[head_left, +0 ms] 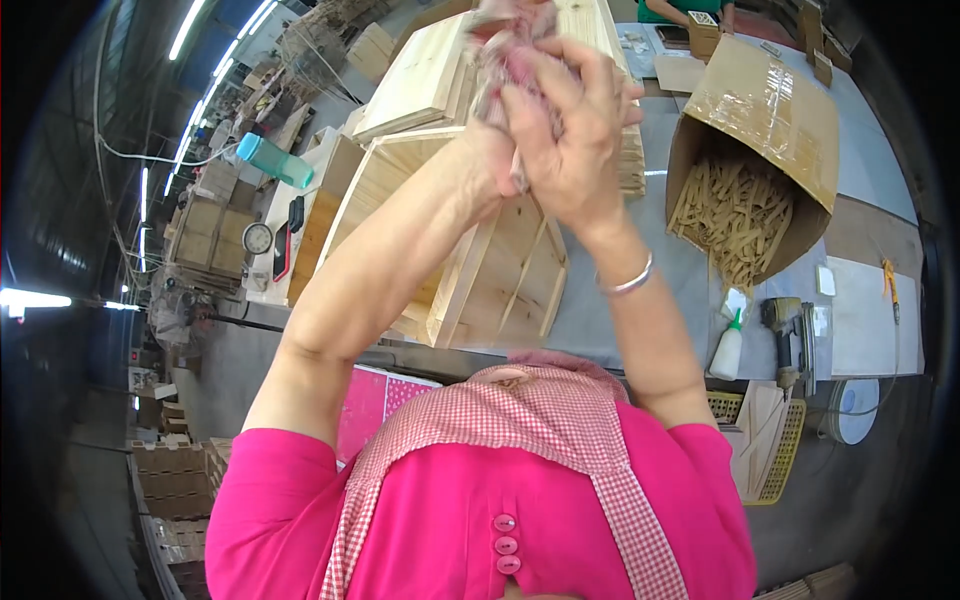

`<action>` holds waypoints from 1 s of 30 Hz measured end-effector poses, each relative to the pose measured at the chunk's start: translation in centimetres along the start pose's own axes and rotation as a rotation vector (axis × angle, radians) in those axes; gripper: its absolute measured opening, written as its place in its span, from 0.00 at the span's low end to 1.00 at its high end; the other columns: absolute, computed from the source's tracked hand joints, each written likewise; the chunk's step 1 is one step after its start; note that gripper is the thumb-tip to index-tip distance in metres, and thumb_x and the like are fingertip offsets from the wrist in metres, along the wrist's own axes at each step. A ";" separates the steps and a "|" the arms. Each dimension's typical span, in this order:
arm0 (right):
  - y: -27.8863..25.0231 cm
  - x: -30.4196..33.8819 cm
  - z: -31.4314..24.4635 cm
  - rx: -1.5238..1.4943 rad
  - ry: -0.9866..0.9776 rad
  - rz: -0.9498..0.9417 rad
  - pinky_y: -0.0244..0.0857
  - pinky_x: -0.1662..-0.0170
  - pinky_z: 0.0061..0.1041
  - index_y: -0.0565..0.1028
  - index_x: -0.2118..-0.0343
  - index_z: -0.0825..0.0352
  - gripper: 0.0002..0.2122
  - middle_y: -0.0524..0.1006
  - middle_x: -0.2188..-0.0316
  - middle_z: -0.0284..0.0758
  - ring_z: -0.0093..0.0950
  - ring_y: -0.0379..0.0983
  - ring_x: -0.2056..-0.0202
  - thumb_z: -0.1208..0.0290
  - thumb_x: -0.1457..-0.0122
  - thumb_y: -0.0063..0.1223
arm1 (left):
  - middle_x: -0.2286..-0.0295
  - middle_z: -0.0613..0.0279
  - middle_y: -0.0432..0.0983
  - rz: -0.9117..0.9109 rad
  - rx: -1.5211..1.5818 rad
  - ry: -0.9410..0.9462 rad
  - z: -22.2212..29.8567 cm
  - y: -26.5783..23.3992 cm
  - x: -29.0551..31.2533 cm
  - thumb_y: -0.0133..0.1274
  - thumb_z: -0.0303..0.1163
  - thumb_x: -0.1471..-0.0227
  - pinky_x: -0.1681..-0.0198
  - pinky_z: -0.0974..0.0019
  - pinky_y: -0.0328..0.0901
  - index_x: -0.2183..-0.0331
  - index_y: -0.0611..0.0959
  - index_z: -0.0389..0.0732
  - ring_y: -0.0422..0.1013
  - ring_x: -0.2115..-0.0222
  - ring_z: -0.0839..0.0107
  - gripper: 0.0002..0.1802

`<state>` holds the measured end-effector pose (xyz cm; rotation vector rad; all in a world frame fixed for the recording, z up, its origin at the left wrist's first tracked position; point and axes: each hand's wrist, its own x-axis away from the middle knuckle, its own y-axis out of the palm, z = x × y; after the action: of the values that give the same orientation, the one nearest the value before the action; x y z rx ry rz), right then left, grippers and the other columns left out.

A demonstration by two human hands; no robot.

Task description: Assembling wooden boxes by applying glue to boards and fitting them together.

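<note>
In front of me, both hands are together at the upper middle, above pale wooden boxes. A crumpled pinkish patterned cloth (520, 75) is bunched between them, its top blurred. My right hand (580, 135) has its fingers bent round the cloth from the right. My left hand (488, 160) presses against it from the left, its fingers mostly hidden by the cloth and the other hand. Just below lies an open wooden box (515, 275) with slanted sides, partly covered by my left forearm. Further boxes or panels of the same wood (420, 85) stand behind it.
On the right, a tipped cardboard box (770, 110) spills wooden strips (735, 215). Nearer are a white glue bottle (728, 352), a nail gun (785, 325) and a yellow crate (790, 455). Leftward stand a teal bottle (275, 160) and a red-edged phone (282, 250). A green-sleeved person (660, 12) works opposite.
</note>
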<state>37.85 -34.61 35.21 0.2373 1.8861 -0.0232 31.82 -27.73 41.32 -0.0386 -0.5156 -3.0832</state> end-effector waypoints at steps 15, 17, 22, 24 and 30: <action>4.6 9.2 4.2 -0.696 0.839 -0.208 0.66 0.73 0.26 0.79 0.69 0.70 0.13 0.76 0.75 0.34 0.22 0.74 0.76 0.64 0.33 0.52 | 0.49 0.44 0.75 0.240 -1.240 -0.083 -1.5 -10.5 7.1 0.62 0.43 0.44 0.43 0.59 0.64 0.42 0.71 0.29 0.71 0.47 0.61 0.37; 5.9 10.6 4.1 -0.670 0.844 -0.207 0.64 0.74 0.23 0.78 0.68 0.70 0.13 0.74 0.78 0.30 0.18 0.71 0.76 0.65 0.32 0.50 | 0.53 0.44 0.76 0.239 -1.127 -0.127 -3.5 -9.4 7.4 0.62 0.40 0.47 0.45 0.61 0.65 0.43 0.70 0.30 0.72 0.50 0.60 0.36; 6.1 13.5 6.2 -0.534 0.751 -0.229 0.62 0.74 0.18 0.78 0.69 0.70 0.13 0.73 0.81 0.26 0.13 0.68 0.77 0.68 0.30 0.48 | 0.55 0.50 0.75 0.136 -1.035 -0.201 -2.7 -9.9 7.1 0.61 0.35 0.46 0.47 0.63 0.65 0.43 0.68 0.31 0.70 0.53 0.64 0.34; 4.9 13.1 6.4 -0.544 0.797 -0.253 0.64 0.74 0.21 0.79 0.67 0.70 0.10 0.75 0.81 0.30 0.17 0.72 0.77 0.71 0.33 0.49 | 0.56 0.55 0.74 0.116 -1.028 -0.195 -2.4 -10.1 7.7 0.61 0.33 0.46 0.47 0.65 0.64 0.41 0.68 0.32 0.68 0.54 0.69 0.34; -0.6 11.9 6.3 -0.464 0.992 -0.222 0.65 0.74 0.19 0.81 0.64 0.71 0.09 0.77 0.79 0.28 0.14 0.71 0.77 0.70 0.35 0.54 | 0.53 0.45 0.76 -0.178 -1.265 -0.183 1.1 -11.4 10.6 0.60 0.29 0.48 0.44 0.62 0.63 0.42 0.70 0.32 0.72 0.50 0.59 0.33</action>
<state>40.06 -34.25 21.94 -0.3547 2.8140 0.4519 21.02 -16.76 38.94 -0.2838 1.5013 -2.9653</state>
